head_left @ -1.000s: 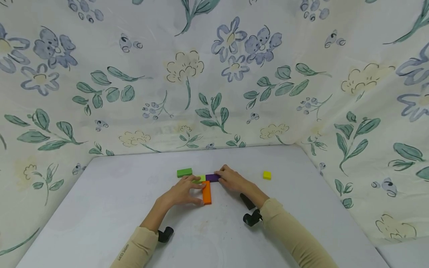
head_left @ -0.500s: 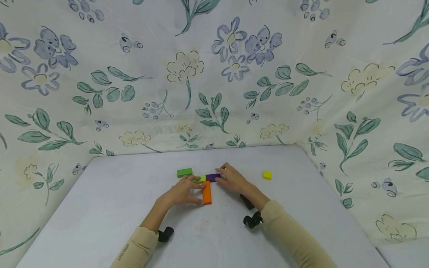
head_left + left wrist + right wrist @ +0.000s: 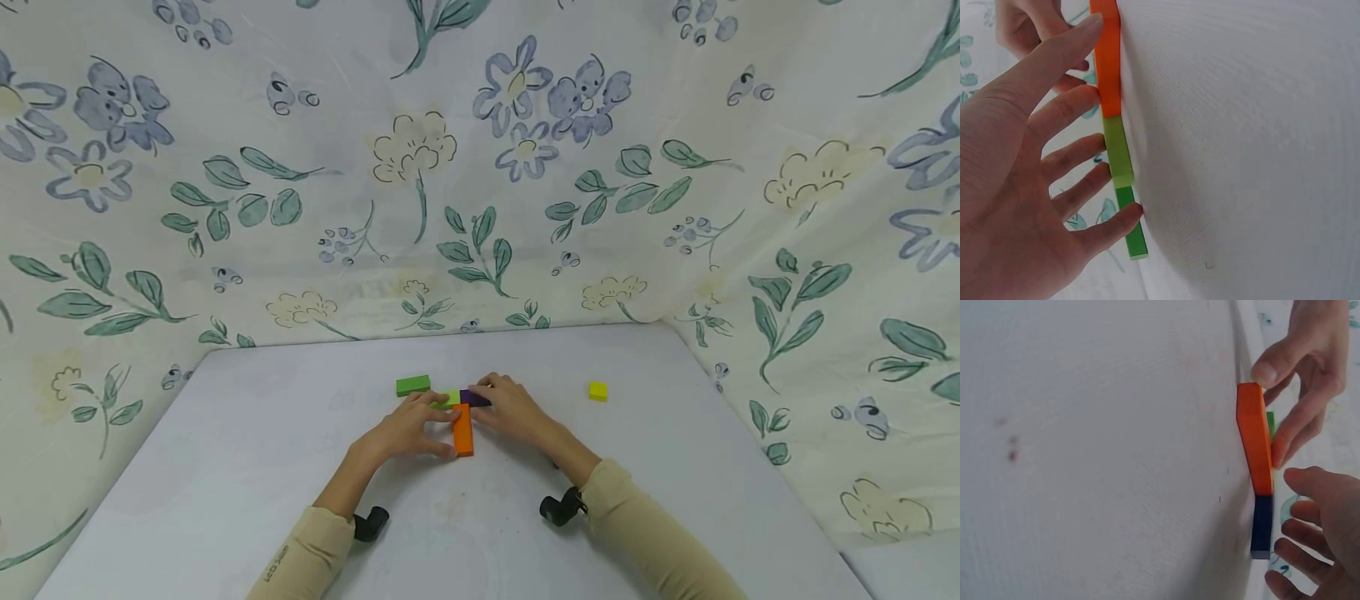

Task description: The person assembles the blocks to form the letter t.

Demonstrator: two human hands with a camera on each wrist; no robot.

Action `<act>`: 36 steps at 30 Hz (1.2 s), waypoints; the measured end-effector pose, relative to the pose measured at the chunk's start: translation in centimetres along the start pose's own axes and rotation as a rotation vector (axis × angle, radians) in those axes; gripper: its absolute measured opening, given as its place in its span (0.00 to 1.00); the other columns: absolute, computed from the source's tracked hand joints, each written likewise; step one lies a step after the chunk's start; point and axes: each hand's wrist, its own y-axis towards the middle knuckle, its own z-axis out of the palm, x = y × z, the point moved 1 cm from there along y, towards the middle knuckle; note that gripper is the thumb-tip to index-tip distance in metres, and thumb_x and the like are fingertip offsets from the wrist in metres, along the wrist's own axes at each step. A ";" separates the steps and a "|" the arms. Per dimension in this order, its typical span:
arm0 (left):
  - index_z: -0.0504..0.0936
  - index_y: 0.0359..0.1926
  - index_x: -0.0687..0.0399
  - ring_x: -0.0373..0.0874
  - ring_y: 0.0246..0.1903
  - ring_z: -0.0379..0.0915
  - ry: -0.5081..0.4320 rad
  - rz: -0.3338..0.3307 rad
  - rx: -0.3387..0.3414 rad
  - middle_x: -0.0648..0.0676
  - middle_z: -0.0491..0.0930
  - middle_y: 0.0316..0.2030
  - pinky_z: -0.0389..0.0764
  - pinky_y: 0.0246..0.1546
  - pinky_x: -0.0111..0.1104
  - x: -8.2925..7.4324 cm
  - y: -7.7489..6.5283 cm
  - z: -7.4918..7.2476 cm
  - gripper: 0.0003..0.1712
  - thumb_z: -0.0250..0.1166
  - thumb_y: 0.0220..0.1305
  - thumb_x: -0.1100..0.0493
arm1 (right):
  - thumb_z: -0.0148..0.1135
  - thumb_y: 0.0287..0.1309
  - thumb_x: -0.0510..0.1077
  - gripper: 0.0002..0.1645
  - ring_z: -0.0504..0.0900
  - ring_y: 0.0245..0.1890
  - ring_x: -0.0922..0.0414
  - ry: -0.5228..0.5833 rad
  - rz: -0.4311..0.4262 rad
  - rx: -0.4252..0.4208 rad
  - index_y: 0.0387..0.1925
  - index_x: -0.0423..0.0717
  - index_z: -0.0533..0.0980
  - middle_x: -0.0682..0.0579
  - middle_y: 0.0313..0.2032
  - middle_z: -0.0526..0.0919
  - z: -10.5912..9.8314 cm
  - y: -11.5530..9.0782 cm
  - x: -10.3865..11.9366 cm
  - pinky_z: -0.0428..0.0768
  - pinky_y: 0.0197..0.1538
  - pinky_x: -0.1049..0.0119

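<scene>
In the head view an orange block [image 3: 463,433] lies lengthwise toward the person, its far end meeting a lime-green block [image 3: 452,398] and a purple block [image 3: 475,398] set side by side. My left hand [image 3: 408,429] touches the orange block's left side with thumb and index fingertips; its other fingers extend along the lime block [image 3: 1118,147] in the left wrist view. My right hand [image 3: 517,412] is at the purple block, index over its right part. The right wrist view shows its fingers loosely spread beside the dark purple block [image 3: 1262,525], with a gap between.
A darker green block [image 3: 413,386] lies just beyond the left fingers. Farther right sits a small yellow block [image 3: 597,392]. Black wrist cameras jut from the left sleeve [image 3: 371,525] and right sleeve [image 3: 561,507]. Floral cloth [image 3: 420,200] hangs behind the white table [image 3: 300,392].
My right hand draws back from the purple block, then moves left over its right part again. The dark piece under the right wrist becomes mostly hidden. My left hand stays put.
</scene>
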 end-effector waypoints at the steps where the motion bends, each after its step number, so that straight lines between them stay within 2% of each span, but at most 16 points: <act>1: 0.82 0.57 0.50 0.62 0.68 0.59 -0.002 0.002 -0.001 0.60 0.69 0.67 0.68 0.61 0.63 0.0 0.0 0.0 0.34 0.76 0.49 0.43 | 0.61 0.65 0.54 0.28 0.75 0.56 0.49 -0.009 0.000 0.009 0.63 0.48 0.75 0.48 0.58 0.77 0.1 0.0 0.1 0.76 0.59 0.51; 5: 0.83 0.57 0.51 0.62 0.67 0.59 -0.010 0.006 -0.005 0.60 0.69 0.67 0.68 0.61 0.63 0.0 0.0 0.0 0.34 0.77 0.49 0.44 | 0.62 0.64 0.55 0.29 0.75 0.57 0.50 -0.036 -0.009 0.019 0.63 0.49 0.75 0.48 0.59 0.77 0.3 -0.2 0.3 0.76 0.59 0.51; 14: 0.82 0.57 0.51 0.63 0.68 0.58 -0.020 0.000 -0.003 0.60 0.69 0.67 0.67 0.58 0.67 0.0 0.0 0.0 0.35 0.77 0.49 0.44 | 0.62 0.64 0.58 0.32 0.74 0.59 0.50 -0.013 -0.022 0.061 0.66 0.50 0.72 0.49 0.61 0.76 0.3 -0.3 0.7 0.74 0.62 0.50; 19: 0.82 0.58 0.50 0.63 0.68 0.58 -0.021 0.002 -0.004 0.59 0.69 0.67 0.68 0.58 0.67 0.0 0.0 0.1 0.35 0.77 0.49 0.44 | 0.60 0.62 0.63 0.36 0.72 0.61 0.50 -0.024 -0.018 0.105 0.67 0.52 0.71 0.50 0.62 0.75 0.3 -0.4 1.0 0.72 0.64 0.49; 25: 0.81 0.58 0.49 0.62 0.68 0.58 -0.019 0.015 -0.011 0.58 0.70 0.67 0.67 0.61 0.64 0.1 0.0 0.1 0.36 0.77 0.48 0.43 | 0.62 0.56 0.70 0.43 0.71 0.62 0.49 -0.046 -0.011 0.118 0.67 0.53 0.71 0.51 0.63 0.74 0.3 -0.5 1.2 0.72 0.64 0.48; 36: 0.83 0.56 0.50 0.61 0.67 0.60 -0.007 0.012 -0.003 0.60 0.69 0.67 0.68 0.60 0.64 0.1 0.1 -0.1 0.34 0.77 0.48 0.42 | 0.67 0.45 0.75 0.51 0.67 0.61 0.52 -0.039 0.005 0.170 0.68 0.58 0.69 0.53 0.63 0.70 0.2 -0.4 1.2 0.72 0.62 0.48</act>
